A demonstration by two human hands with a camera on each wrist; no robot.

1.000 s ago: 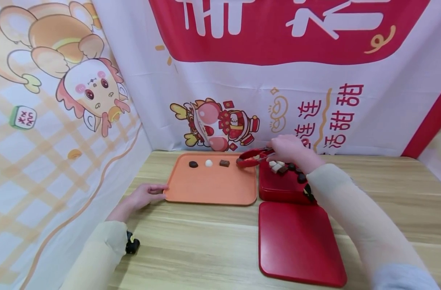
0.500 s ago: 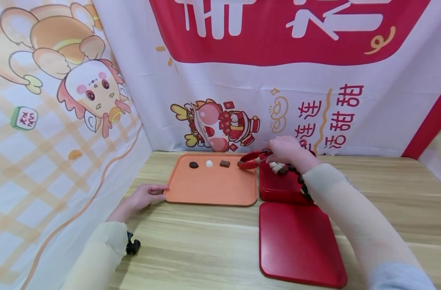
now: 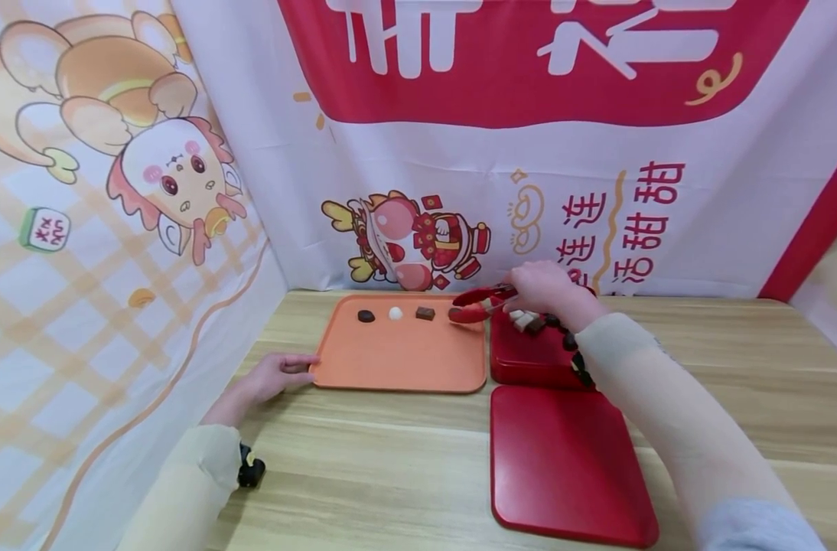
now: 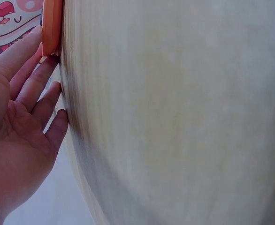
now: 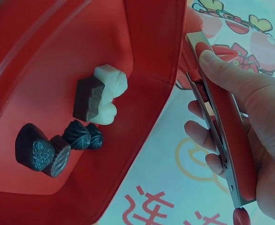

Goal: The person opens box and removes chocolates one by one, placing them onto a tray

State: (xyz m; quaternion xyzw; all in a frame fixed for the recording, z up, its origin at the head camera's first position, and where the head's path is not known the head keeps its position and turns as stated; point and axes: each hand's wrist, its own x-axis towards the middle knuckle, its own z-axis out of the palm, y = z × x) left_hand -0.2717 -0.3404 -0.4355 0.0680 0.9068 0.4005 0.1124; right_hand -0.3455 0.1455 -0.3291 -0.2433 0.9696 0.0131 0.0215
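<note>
In the head view my left hand (image 3: 277, 376) touches the left edge of an orange tray (image 3: 398, 367) with its fingers extended. The left wrist view shows thumb and fingertips at the tray's corner (image 4: 52, 28). My right hand (image 3: 545, 287) grips red-tipped tongs (image 5: 229, 140) by the handles. Their red heads (image 3: 470, 314) are over the tray's right end, with a small brown piece at the tips, partly hidden. Along the tray's back lie a dark round chocolate (image 3: 366, 315), a white one (image 3: 395, 313) and a brown rectangular one (image 3: 425, 313).
A red box (image 3: 529, 367) right of the tray holds several chocolates, among them white pieces (image 5: 110, 86), a brown one (image 5: 87, 99) and dark ones (image 5: 33, 146). A red lid (image 3: 570, 467) lies in front of it. Printed cloth (image 3: 253, 130) stands behind and at the left.
The right hand and tongs have shifted slightly, staying over the tray's right end. The left hand remains at the tray's edge, and the chocolates in the row stay in place.
</note>
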